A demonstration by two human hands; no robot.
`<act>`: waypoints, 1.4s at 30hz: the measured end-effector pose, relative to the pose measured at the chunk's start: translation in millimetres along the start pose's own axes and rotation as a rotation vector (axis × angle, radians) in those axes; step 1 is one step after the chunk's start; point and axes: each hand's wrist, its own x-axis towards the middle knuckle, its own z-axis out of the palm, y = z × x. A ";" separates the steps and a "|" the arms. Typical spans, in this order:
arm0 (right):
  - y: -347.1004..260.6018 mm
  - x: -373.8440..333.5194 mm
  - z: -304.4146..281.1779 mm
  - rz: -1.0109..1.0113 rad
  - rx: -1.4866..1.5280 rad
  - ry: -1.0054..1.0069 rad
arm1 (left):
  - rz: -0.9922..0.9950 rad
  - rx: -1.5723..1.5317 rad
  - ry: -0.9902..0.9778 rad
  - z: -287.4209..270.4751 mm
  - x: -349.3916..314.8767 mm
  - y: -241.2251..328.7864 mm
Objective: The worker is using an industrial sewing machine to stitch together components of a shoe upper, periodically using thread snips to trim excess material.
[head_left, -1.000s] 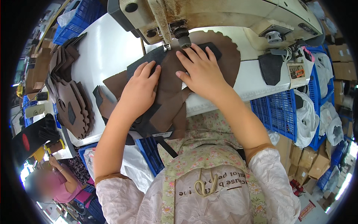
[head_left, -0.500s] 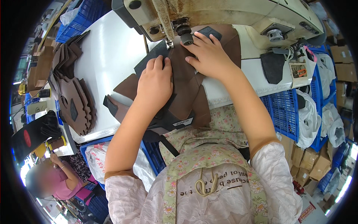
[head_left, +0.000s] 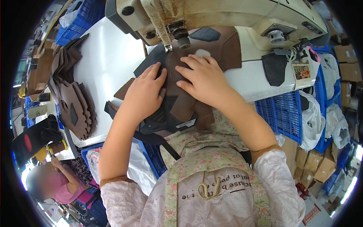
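Observation:
A sewn piece of brown and black leather-like panels (head_left: 228,47) lies under the presser foot (head_left: 168,48) of an old cream sewing machine (head_left: 223,17). My left hand (head_left: 145,92) rests on its black left part, fingers stretched out and pointing at the presser foot. On the brown part to the right lies my right hand (head_left: 206,81), its fingers spread flat. A dark angular patch (head_left: 205,34) sits beyond that hand, and a pale oval spot (head_left: 203,53) shows by its fingertips. The near end, with a small light label (head_left: 186,124), hangs over the table edge toward me.
Several brown cut panels (head_left: 77,113) are stacked on the white table (head_left: 102,60) at left. A black cut piece (head_left: 274,69) lies at right. Blue crates (head_left: 280,113) with bags stand below. Another person (head_left: 66,181) sits at lower left.
Both hands have slid back toward me over the leather piece, away from the presser foot. The right hand has uncovered the dark patch and the pale oval spot.

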 end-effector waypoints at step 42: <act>23.5 -24.8 -29.0 -0.121 -0.029 -0.135 | -0.086 0.030 0.138 10.0 28.4 12.8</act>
